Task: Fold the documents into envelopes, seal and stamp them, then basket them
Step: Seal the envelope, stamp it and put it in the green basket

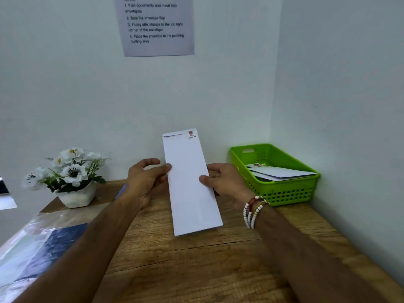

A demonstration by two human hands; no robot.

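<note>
Step in hand, by my reading: last one, basketing a finished envelope.

Nearest, far left of the basket: plastic-wrapped stack (39,241) lying on the wooden table (196,270).

Left of the basket, mid-table: envelope (190,182), long axis running away from the person, held by both long edges. The near end is low over the table; cannot tell if it touches.
- Right hand (225,182), just left of the basket, grips one edge with the thumb on the face and the fingers behind. Bead bracelets (253,212) on that wrist.
- Left hand (146,178), further left, pinches the opposite edge with the thumb tip, fingers curled behind.

Stamp (191,133) sits at the envelope's far right corner. The flap side is not visible, so the seal is unconfirmed.

Basket (284,193): green, perforated, in the table's right corner against both walls. Envelopes (284,172) already lie flat inside, one showing a stamp.

Far left of the basket: white flowers in a pot (74,171). On the wall above and left of the basket: printed instruction sheet (157,25).

How to do it well (judgement):
- Let the left hand release and carry with the right, the nearer hand.
- Turn the envelope so its length runs along the basket's long side.
- Clear the near rim, then lay it flat on the pile, stamp up.
- Avoid catching a corner in the wall perforations.
</note>
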